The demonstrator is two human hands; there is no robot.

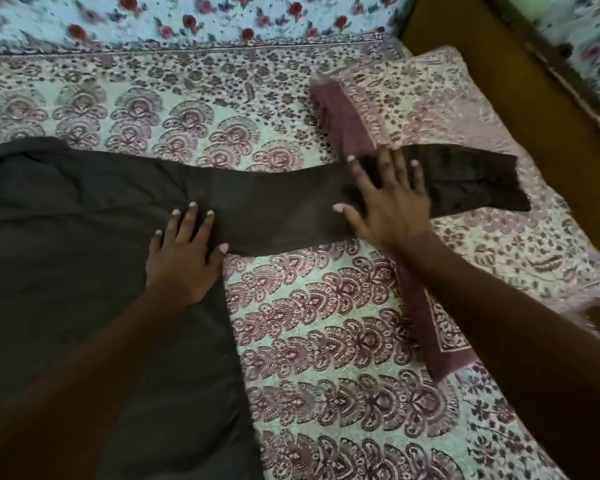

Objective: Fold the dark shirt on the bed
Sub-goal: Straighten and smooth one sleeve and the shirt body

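- Dark, almost black shirt (66, 220) spread flat across the left part of the bed (326, 323), its body filling the lower left of the view and running off the left and bottom edges.
- One long sleeve (291, 202) stretched straight out to the right from the shirt's body, lying flat, its cuff end resting on a pillow (520, 258).
- Left hand (182, 258) palm down on the shirt where the sleeve meets the body; fingers (191, 223) straight and fanned apart, pressing the cloth, thumb at the sleeve's lower edge.
- Right hand (385, 202) palm down further along the sleeve, towards the cuff; its fingers (400, 168) straight and spread wide, flat on the fabric and gripping nothing; outline slightly blurred.
- Both forearms bare, reaching in from the bottom of the view, the left one over the shirt's body, the right one over the bed.
- Bed covered in pale green cloth printed with rows of maroon fan-shaped motifs and a band of small flowers along the far side.
- Pillow at the right in a matching pink-and-maroon print, touching the bed's right edge.
- Long maroon cloth strip (426, 313) with a white patterned border, lying diagonally from the upper middle to the lower right, passing under the sleeve just where the right hand presses.
- Beyond the far edge, a pale blue fabric (222, 19) with red flowers, blurred.
- Brown wooden surface (499, 81) at the upper right, beside the pillow.
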